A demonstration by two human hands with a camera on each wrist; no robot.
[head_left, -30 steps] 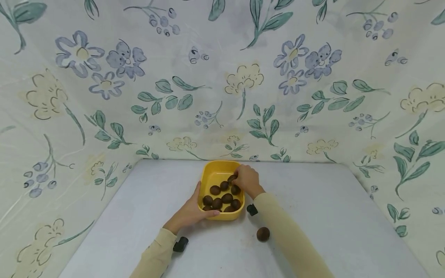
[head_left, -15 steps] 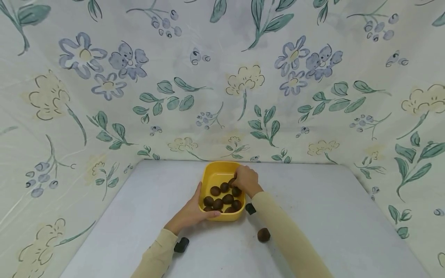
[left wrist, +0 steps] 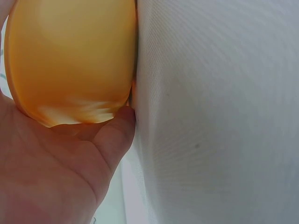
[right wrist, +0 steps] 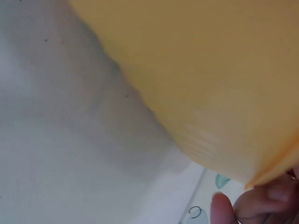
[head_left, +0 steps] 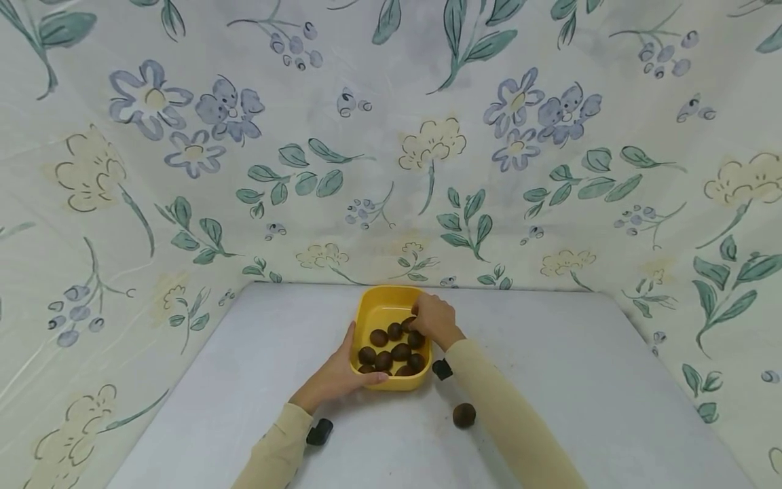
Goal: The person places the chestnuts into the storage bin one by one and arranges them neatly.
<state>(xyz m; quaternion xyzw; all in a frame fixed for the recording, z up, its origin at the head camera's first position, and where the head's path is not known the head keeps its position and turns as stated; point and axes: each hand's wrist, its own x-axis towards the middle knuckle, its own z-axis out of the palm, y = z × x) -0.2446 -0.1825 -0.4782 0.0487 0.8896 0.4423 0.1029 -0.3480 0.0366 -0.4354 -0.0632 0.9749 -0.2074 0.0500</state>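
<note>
A yellow plastic tub [head_left: 391, 293] with rounded corners stands on the white table and bears several dark brown, round, nut-like balls [head_left: 379, 337]. My left hand [head_left: 332, 375] grips the tub's near left corner, its thumb over the front rim and its fingers along the left side. In the left wrist view, that hand [left wrist: 56, 158] lies against the tub's wall [left wrist: 74, 51]. Reaching over the right rim, my right hand [head_left: 436, 319] pinches a brown ball [head_left: 408, 325] inside; its fingertips are partly hidden. The right wrist view shows mostly the tub's outer wall [right wrist: 201, 79] and some fingers [right wrist: 266, 200].
One loose brown ball [head_left: 464, 415] lies on the white table [head_left: 550, 367], just left of the right forearm. A black wrist device shows at each wrist. Floral-patterned sheeting [head_left: 391, 170] rises behind the table and along both sides.
The hands, tub and balls keep nearly the same places. Only the head view has shifted slightly, so everything sits a little lower in it.
</note>
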